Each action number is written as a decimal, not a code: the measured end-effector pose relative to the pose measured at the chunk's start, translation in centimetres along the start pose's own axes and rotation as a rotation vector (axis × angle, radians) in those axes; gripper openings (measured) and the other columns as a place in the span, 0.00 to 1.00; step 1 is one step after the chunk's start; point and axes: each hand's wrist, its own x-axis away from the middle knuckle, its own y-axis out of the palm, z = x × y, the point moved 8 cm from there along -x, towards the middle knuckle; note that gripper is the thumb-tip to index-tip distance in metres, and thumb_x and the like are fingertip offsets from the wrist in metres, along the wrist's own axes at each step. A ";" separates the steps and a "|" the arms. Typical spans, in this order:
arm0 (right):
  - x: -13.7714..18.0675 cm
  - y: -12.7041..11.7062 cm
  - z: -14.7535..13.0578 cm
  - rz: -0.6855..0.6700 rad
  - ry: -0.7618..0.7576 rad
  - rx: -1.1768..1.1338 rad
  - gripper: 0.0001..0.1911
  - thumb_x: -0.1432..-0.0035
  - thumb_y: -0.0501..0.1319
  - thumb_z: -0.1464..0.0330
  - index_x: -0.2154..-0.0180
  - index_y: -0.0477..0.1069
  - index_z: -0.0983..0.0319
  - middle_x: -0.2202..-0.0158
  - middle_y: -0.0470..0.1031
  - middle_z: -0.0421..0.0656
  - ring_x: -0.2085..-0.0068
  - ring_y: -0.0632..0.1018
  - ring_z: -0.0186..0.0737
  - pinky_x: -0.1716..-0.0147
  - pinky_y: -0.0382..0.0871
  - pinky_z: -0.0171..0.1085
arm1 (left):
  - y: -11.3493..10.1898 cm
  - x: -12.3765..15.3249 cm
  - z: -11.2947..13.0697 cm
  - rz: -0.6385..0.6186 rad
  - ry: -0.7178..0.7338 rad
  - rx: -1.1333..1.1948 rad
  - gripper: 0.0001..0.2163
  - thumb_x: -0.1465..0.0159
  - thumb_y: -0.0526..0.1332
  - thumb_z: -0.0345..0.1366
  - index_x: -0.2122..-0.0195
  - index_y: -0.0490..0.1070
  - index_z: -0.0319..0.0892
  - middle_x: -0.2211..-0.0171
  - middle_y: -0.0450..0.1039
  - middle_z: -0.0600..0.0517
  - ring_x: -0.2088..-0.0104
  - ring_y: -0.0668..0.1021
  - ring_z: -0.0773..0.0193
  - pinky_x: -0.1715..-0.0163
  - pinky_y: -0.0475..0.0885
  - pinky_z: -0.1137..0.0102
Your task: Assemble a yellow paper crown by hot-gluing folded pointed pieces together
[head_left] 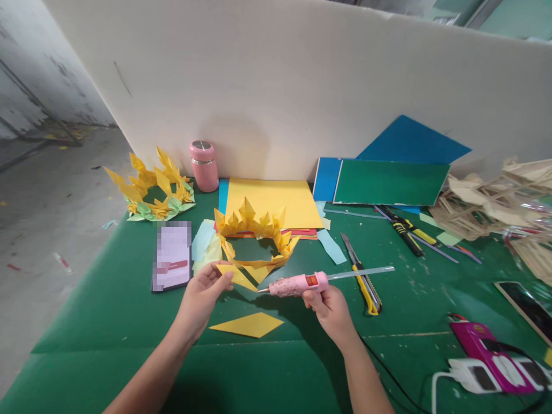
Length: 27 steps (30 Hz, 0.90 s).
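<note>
Between the thumb and fingers of my left hand (pixel 211 287) is a folded yellow paper piece (pixel 239 278), its pointed end turned right. My right hand (pixel 325 305) grips a pink hot glue gun (pixel 297 284) with a clear glue stick (pixel 362 273) jutting out of its back. The gun's metal nozzle is at the paper's tip; whether they touch I cannot tell. Just behind both hands sits a yellow paper crown (pixel 248 215) with several folded points. A flat yellow paper kite shape (pixel 250 325) lies on the table in front of them.
A finished-looking yellow and green paper crown (pixel 159 184) stands far left, beside a pink flask (pixel 204 167). Near my left hand lies a phone (pixel 172 256). To the right are a box cutter (pixel 365 282), pliers (pixel 405 233) and a power strip (pixel 478 376). Yellow sheets (pixel 276 198) lie behind.
</note>
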 end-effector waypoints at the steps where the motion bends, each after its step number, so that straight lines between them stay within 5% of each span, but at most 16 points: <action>1: 0.0 0.0 -0.1 -0.006 -0.004 -0.005 0.34 0.48 0.51 0.40 0.85 0.68 0.62 0.87 0.67 0.42 0.82 0.68 0.37 0.81 0.60 0.34 | 0.0 0.0 0.1 0.004 -0.001 -0.001 0.16 0.58 0.72 0.43 0.71 0.75 0.40 0.75 0.70 0.55 0.76 0.69 0.69 0.74 0.67 0.74; 7: -0.2 0.0 0.0 -0.045 -0.006 -0.149 0.29 0.51 0.58 0.42 0.71 0.77 0.63 0.73 0.79 0.48 0.70 0.78 0.49 0.69 0.71 0.41 | 0.1 0.0 0.3 0.010 0.018 -0.021 0.16 0.59 0.72 0.44 0.71 0.75 0.41 0.75 0.71 0.55 0.76 0.70 0.69 0.75 0.68 0.73; 11: -0.3 -1.7 2.1 0.093 0.078 -0.179 0.34 0.64 0.68 0.44 0.62 0.72 0.63 0.71 0.78 0.46 0.71 0.77 0.46 0.72 0.72 0.39 | 0.1 -0.1 0.1 -0.003 0.018 -0.011 0.16 0.58 0.72 0.44 0.71 0.75 0.41 0.74 0.71 0.55 0.76 0.69 0.69 0.75 0.68 0.73; 13: -0.2 -2.4 3.5 0.134 0.145 -0.156 0.34 0.63 0.67 0.45 0.61 0.70 0.63 0.74 0.76 0.43 0.76 0.75 0.41 0.77 0.70 0.37 | 0.2 -0.1 0.1 -0.012 0.010 0.004 0.16 0.58 0.72 0.43 0.71 0.75 0.41 0.73 0.72 0.54 0.76 0.69 0.70 0.74 0.68 0.74; 17: -0.2 -3.5 5.3 0.178 0.280 -0.111 0.31 0.55 0.58 0.41 0.65 0.69 0.63 0.84 0.68 0.37 0.85 0.67 0.35 0.88 0.59 0.33 | 0.3 0.1 0.2 -0.009 -0.008 0.040 0.18 0.59 0.72 0.42 0.68 0.73 0.42 0.74 0.73 0.55 0.76 0.70 0.70 0.74 0.67 0.74; 27: -1.3 -4.9 4.4 0.289 0.242 0.149 0.28 0.54 0.58 0.41 0.80 0.67 0.60 0.85 0.68 0.40 0.83 0.67 0.38 0.84 0.56 0.35 | 0.4 0.3 -0.3 -0.041 -0.006 0.032 0.17 0.58 0.72 0.42 0.71 0.69 0.43 0.79 0.71 0.58 0.78 0.70 0.69 0.75 0.67 0.74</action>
